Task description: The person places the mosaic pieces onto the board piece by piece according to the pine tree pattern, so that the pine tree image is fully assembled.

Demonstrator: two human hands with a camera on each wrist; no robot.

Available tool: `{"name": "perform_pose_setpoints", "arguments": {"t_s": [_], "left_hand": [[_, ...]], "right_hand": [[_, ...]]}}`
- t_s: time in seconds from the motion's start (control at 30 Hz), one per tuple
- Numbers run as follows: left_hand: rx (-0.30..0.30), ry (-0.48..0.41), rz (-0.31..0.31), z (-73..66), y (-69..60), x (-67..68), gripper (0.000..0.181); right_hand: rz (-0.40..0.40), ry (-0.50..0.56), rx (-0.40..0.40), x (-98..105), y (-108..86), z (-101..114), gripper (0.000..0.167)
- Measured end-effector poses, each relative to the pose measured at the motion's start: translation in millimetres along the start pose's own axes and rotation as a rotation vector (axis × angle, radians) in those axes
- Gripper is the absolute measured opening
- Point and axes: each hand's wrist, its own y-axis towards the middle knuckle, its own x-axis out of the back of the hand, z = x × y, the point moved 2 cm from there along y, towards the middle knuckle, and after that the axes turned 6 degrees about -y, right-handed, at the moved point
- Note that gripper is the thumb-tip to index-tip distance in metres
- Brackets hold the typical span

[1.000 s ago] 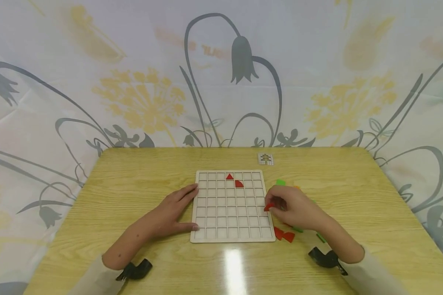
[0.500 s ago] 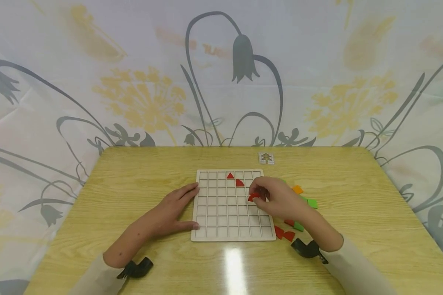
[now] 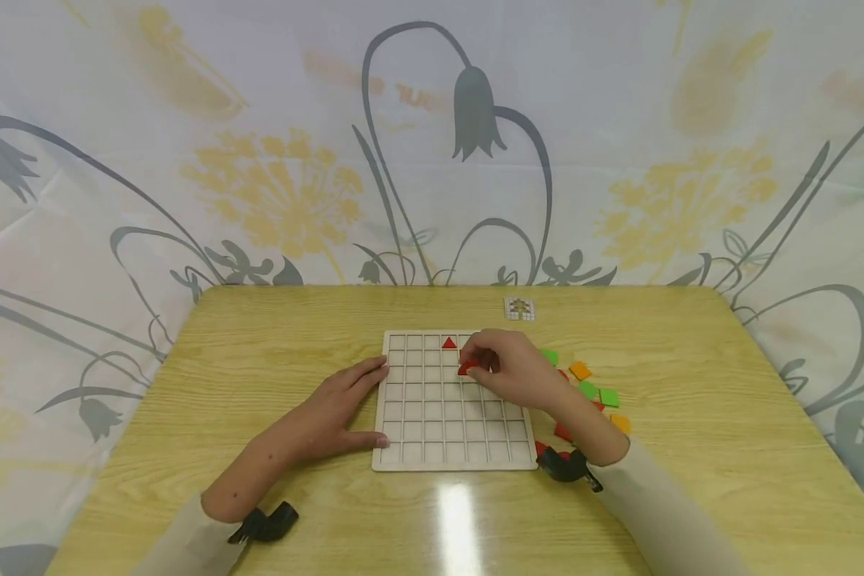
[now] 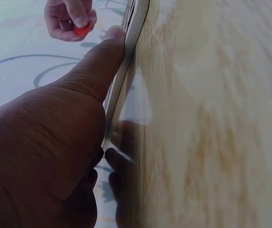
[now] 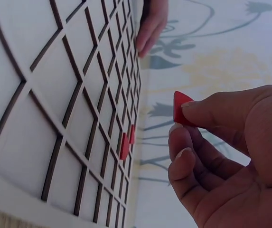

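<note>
A pale wooden grid board (image 3: pixel 432 432) lies on the table, with a red triangle (image 3: pixel 450 343) in its far row. My left hand (image 3: pixel 331 414) rests at the board's left edge, thumb and fingertips touching the rim. Over the upper right part of the grid, my right hand (image 3: pixel 514 370) pinches a red quarter-circle tile (image 5: pixel 179 108) between thumb and finger. In the right wrist view that tile is held up clear of the board. A second red quarter-circle tile (image 5: pixel 125 146) sits in the grid near the triangle; my right hand mostly hides it in the head view.
Right of the board lie several loose tiles, among them an orange tile (image 3: pixel 580 370) and a green square (image 3: pixel 609 398); my right forearm covers some. A small pattern card (image 3: pixel 520 309) lies behind the board. A patterned cloth (image 3: pixel 432 160) stands along the table's far edge.
My right hand has carried the red quarter-circle tile from the board's right edge leftward and away from me, over the grid near the placed red tiles. My left hand has stayed in place.
</note>
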Motion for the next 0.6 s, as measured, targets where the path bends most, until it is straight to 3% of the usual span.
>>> {"name": "perform_pose_setpoints", "arguments": {"t_s": [0.37,0.6], "left_hand": [[0.002,-0.004,-0.001,0.0,-0.2,-0.8,0.103],[-0.003,-0.006,-0.005,-1.8,-0.6,-0.4,0.104]], "right_hand": [[0.008,0.028,-0.085,-12.8,24.7,3.0,0.012],[-0.006,0.012,-0.093,-22.7,38.3,1.4,0.011]]}}
